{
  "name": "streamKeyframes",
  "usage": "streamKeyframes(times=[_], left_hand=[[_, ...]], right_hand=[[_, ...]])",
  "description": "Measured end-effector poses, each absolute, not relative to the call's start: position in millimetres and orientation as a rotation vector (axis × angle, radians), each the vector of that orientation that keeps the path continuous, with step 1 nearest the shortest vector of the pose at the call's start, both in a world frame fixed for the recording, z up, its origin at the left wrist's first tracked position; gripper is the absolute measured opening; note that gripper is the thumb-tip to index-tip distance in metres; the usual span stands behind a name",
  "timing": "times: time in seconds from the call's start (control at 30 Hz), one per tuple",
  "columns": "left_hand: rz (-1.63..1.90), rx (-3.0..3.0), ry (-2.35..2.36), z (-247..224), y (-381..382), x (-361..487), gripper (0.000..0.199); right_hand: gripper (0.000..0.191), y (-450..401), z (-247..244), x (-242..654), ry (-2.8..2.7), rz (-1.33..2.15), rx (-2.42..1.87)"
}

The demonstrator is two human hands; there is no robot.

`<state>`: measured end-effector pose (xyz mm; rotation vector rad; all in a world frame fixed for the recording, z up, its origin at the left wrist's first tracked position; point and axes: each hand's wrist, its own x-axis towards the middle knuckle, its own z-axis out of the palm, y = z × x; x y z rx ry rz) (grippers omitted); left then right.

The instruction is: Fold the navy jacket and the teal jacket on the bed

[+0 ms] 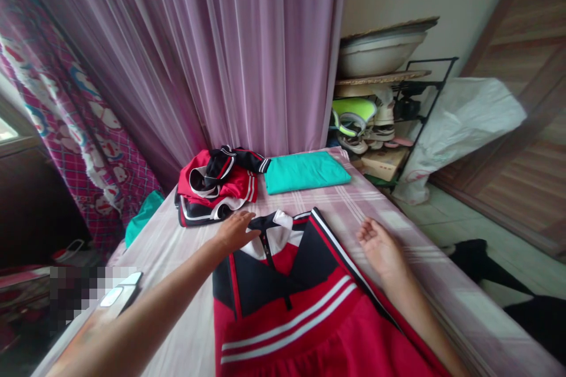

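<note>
A red, black and white track jacket (283, 330) lies spread on the bed in front of me, its collar at the far end. Across its front runs a red ribbed band with two white stripes. My left hand (234, 231) reaches over the jacket's upper left corner, palm down with fingers stretched out; whether it touches the cloth I cannot tell. To the right of the jacket, my right hand (382, 247) is turned palm up, fingers loosely bent, with nothing in it.
Beyond the jacket lie a heap of similar red and black clothing (243, 185) and a folded teal cloth (307, 172). Purple curtains (265, 53) hang behind the bed (177, 283). A shoe rack (427, 121) and white plastic bag (464, 129) stand at right. Black cloth (481, 265) hangs below the bed's right side.
</note>
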<state>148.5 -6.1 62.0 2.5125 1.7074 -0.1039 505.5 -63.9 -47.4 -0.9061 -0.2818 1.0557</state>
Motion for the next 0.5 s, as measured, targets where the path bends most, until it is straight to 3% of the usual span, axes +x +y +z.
streamKeyframes(times=[0.1,0.23,0.5], left_hand=[[-0.324,2.423,1.909,52,4,157,0.052],[-0.447,2.391,1.912,56,17,166,0.045],[-0.491,2.628,1.412,106,-53,198,0.031]], right_hand=[[0.019,-64,-44,504,-0.256,1.071,-0.884],[0.017,-65,-42,503,-0.238,1.073,-0.892],[0.024,-62,-53,508,-0.268,1.062,-0.896]])
